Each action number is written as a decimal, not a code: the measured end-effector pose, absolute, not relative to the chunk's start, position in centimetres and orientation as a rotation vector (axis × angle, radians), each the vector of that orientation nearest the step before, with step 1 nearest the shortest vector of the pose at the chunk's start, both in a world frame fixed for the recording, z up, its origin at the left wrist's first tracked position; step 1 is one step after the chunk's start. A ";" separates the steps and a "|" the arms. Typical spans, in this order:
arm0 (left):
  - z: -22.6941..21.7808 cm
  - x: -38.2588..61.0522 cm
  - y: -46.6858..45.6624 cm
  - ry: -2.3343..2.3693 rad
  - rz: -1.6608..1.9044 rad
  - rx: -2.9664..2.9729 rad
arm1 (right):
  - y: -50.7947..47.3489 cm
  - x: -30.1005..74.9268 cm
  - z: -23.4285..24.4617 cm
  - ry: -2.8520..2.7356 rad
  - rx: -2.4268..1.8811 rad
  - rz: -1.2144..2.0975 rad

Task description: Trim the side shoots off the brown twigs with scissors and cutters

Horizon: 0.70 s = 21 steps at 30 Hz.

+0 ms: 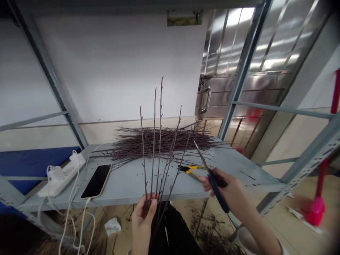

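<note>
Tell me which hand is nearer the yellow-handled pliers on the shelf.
Right. The right hand sits just right of the yellow-handled pliers; the left hand is farther off, below and left of them.

Person's left hand [142,225] and right hand [225,187] were bare, with short, unpainted nails visible on the left thumb, and the right forearm [252,221] was bare too. A short pale sleeve [284,250] showed at the near right edge of view, with a thin dark trim at its hem, mostly cut off by the frame. Dark trousers [172,230] showed at near centre, matte black as far as visible, with seams and fabric detail lost in shadow.
</note>
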State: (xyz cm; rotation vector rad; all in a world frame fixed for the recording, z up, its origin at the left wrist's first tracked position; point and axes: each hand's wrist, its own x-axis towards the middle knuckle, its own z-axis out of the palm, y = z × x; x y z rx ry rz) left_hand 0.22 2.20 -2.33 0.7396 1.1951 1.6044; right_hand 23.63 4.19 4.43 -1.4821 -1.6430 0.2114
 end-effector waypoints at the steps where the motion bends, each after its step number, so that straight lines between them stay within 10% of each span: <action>1: -2.1 0.3 2.2 1.210 1.605 0.745 | 4.1 22.9 3.8 -1.575 -1.448 0.322; 21: -1.1 1.6 2.3 1.121 1.616 0.857 | 2.9 11.2 0.7 -0.852 -1.069 1.068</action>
